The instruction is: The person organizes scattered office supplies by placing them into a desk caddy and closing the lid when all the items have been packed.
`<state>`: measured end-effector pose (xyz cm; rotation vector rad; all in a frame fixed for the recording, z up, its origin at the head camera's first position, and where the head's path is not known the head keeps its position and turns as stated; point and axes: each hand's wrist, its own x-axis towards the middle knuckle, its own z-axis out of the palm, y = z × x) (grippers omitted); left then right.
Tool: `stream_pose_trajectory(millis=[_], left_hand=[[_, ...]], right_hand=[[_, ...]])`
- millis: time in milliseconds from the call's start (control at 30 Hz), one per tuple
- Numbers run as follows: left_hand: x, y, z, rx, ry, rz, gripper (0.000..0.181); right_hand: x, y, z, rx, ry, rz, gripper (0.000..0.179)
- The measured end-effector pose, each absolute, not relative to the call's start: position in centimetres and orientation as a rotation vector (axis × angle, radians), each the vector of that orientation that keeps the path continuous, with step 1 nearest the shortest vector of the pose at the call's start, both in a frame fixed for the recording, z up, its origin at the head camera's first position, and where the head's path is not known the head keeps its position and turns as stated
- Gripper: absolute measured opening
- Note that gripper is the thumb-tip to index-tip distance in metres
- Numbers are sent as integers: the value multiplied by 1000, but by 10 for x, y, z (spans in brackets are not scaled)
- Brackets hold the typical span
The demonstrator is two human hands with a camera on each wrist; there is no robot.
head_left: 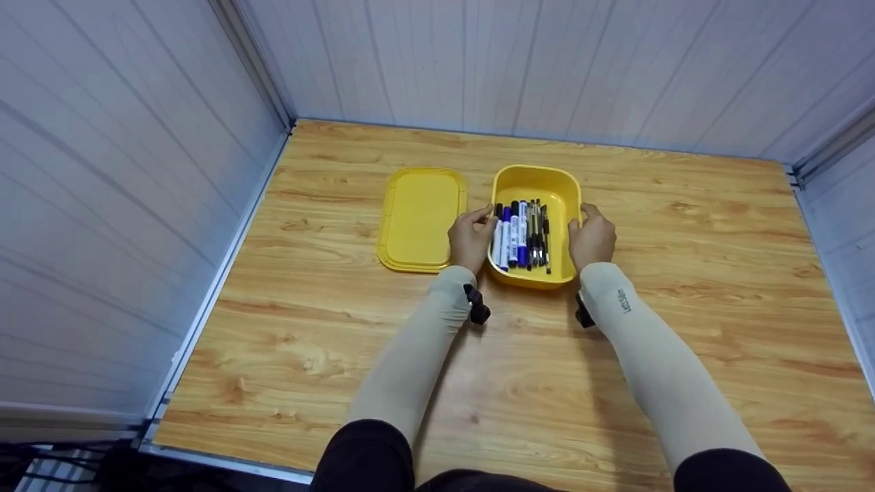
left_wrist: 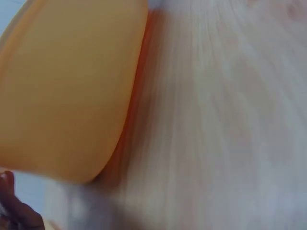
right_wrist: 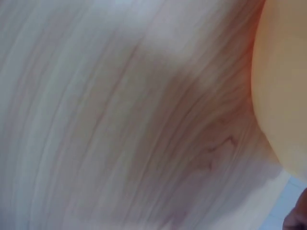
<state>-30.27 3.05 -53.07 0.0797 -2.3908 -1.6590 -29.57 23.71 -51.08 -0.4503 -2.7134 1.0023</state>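
Note:
A yellow plastic box (head_left: 536,179) without its cover stands on the wooden table. Inside it, toward the left, lie several white whiteboard markers (head_left: 514,236) with blue or black caps, and several slim pens (head_left: 546,239) beside them. My left hand (head_left: 470,240) grips the box's left side at the rim. On the opposite side, my right hand (head_left: 593,239) holds the right wall, its thumb at the rim. The box's outer wall (left_wrist: 72,86) fills the left of the left wrist view, with a fingertip below it. In the right wrist view, its wall (right_wrist: 283,86) shows at the right edge.
A flat yellow lid (head_left: 424,219) lies on the table (head_left: 328,328) just left of the box, close to my left hand. White panel walls (head_left: 437,61) border the table at the back and both sides. Dark cables (head_left: 61,458) show at the lower left.

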Motion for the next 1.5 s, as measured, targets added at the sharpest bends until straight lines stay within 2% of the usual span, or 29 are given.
stream_pose_trajectory(millis=[133, 267, 500, 633, 933, 1233, 1500], left_hand=[[-303, 10, -520, -15, -2483, -1477, 29], [-300, -31, -514, -44, -2520, -1244, 30], [-281, -111, -526, 173, -2499, -979, 27], [-271, -136, -537, 319, -2570, -1006, 30], [-257, -143, -548, 576, -2557, -1520, 40], [-254, -145, -550, 595, -2448, -1760, 26], [-255, -146, -555, 618, -2401, -1814, 24]], right_hand=[[-296, 238, -507, -491, -2711, 978, 38], [-297, 237, -506, -504, -2722, 984, 40], [-296, 235, -509, -531, -2754, 1006, 40], [-297, 236, -509, -526, -2748, 1011, 40], [-297, 237, -509, -528, -2747, 1028, 39], [-297, 235, -513, -481, -2722, 953, 38], [-296, 236, -512, -456, -2751, 914, 38]])
